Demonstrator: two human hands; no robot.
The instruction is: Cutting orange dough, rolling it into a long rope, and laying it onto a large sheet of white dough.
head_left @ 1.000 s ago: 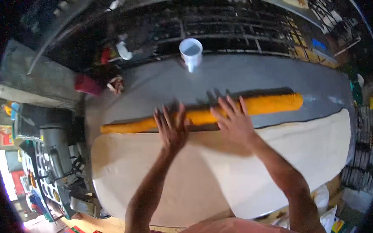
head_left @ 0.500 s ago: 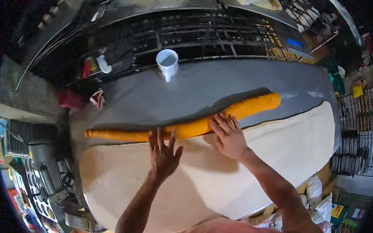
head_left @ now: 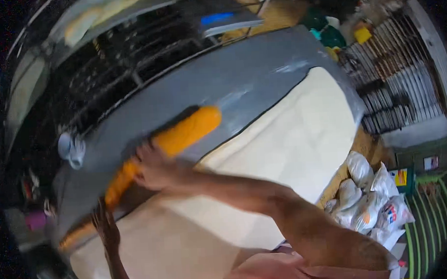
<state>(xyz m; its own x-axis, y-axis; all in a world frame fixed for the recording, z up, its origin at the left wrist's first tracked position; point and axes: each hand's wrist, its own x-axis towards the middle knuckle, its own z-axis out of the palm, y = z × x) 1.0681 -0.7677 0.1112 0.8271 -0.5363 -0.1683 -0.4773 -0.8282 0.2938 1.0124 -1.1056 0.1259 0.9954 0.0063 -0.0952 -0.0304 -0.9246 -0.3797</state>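
A long orange dough roll lies diagonally on the grey tabletop, along the far edge of a large pale dough sheet. My right hand rests on the middle of the roll, blurred, its fingers apart and slightly bent over it. Lower left, my left hand is at the roll's thinner end, fingers stretched out. A white cup stands toward the back left of the table.
Dark metal racks line the far side. Stacked trays stand at the right. Several white sacks are piled below the table's right side, beside a green striped item. A pink container is at the left.
The view has swung sharply toward the right, tilting the table and roll in the picture. Both hands stay on or beside the roll, now lower left in view; more sacks show.
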